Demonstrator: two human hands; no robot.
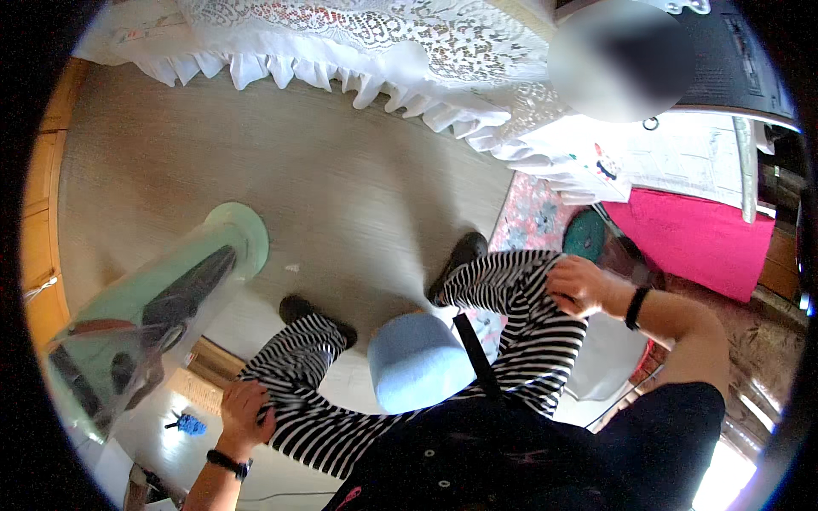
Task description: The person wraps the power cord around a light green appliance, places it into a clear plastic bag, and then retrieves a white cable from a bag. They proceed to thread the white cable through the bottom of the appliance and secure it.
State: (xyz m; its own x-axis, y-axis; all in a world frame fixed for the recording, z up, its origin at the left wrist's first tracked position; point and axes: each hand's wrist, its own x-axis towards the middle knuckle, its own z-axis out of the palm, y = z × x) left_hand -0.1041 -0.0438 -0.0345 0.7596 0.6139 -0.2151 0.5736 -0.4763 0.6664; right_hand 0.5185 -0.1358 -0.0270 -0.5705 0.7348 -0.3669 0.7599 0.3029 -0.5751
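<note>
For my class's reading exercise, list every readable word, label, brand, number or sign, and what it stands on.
None can be read clearly.
Dark grey flat panel, upper right: print too small.
Tan box-like piece, lower left: marks too blurred.
Black cloth shirt: pink mark too small.

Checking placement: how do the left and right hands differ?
The left hand sits lower in the picture, the right hand higher. The left is nearer the green container, the right nearer the pink sheet. The left forearm meets the lower edge; the right forearm shows up to its sleeve. Both hands rest on striped trousers.
</note>
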